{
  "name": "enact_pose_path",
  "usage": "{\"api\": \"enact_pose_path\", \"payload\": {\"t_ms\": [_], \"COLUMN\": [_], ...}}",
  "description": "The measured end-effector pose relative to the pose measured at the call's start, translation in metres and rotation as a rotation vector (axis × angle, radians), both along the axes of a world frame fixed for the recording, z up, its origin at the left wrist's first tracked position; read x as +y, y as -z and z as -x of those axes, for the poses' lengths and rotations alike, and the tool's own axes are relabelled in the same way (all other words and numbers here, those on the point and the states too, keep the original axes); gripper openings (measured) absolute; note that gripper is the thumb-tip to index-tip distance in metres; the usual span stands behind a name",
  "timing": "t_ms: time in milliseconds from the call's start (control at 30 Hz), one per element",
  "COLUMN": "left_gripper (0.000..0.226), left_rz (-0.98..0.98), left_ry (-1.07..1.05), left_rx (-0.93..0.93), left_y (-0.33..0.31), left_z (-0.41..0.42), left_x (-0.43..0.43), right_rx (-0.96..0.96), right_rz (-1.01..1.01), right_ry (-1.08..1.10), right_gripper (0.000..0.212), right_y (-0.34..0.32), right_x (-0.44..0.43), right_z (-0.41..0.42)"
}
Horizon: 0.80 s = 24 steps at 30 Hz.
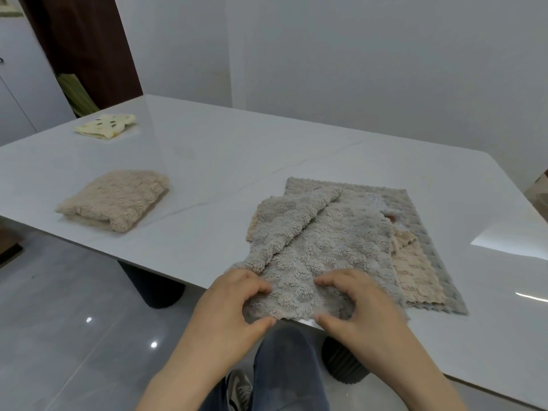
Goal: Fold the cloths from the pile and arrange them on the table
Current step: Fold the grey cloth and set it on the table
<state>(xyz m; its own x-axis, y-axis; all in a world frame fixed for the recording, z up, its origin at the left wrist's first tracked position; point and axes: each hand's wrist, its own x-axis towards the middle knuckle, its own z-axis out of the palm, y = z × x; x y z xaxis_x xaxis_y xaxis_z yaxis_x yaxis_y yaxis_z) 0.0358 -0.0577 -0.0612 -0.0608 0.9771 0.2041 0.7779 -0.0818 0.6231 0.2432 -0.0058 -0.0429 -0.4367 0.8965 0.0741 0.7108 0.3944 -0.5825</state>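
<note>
Left hand [237, 301] and right hand [350, 307] both pinch the near hem of the grey fleece cloth [311, 256], thumbs under the edge where it overhangs the near edge of the table [207, 161], fingers curled on top; each hand is closed on fabric, not spread. Cloth lies on top of the pile [415, 262], which sits toward the near right of the surface and still holds a beige cloth [415, 271] and a grey waffle-textured cloth [394, 197] beneath. Far left corner of the grey fleece cloth is already flopped over diagonally onto itself, so the sheet is not flat. Judgement: step in hand is the start of a fold on this cloth. To do it well, first flatten out the turned flap so the layers square up, keep the two pinch points level along the hem, lift only the top cloth so the beige cloth below is not dragged, then carry the hem away to meet the far edge and press the crease. Two folded pieces already rest well apart along the left side: a beige folded cloth [114, 200] near the left edge, a yellow patterned cloth [106, 127] by the far left corner. Room remains between them and the pile.
</note>
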Motion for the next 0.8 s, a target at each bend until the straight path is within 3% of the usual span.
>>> {"api": "enact_pose_path", "payload": {"t_ms": [200,433,600,667,800], "left_gripper": [0.012,0.011,0.013,0.012,0.043], "left_rz": [-0.026,-0.061,-0.067,-0.037,0.029], "left_ry": [-0.004,-0.014,-0.032,-0.026,0.024], "left_rx": [-0.002,0.009,-0.043,-0.054,-0.108], "left_y": [0.002,-0.008,-0.017,-0.022,-0.033], "left_z": [0.000,0.000,0.002,0.006,0.011], "left_x": [0.002,0.002,0.009,0.014,0.015], "right_rx": [-0.070,-0.182,-0.124,-0.084,0.001], "right_rz": [-0.034,-0.126,-0.204,-0.263,-0.308], "right_ry": [0.000,-0.046,-0.001,0.031,0.058], "right_gripper": [0.049,0.042,0.011,0.017,0.026], "right_y": [0.000,-0.001,-0.020,-0.030,-0.052], "right_x": [0.000,0.008,0.022,0.029,0.041], "right_z": [0.004,0.004,0.000,-0.002,-0.003]}}
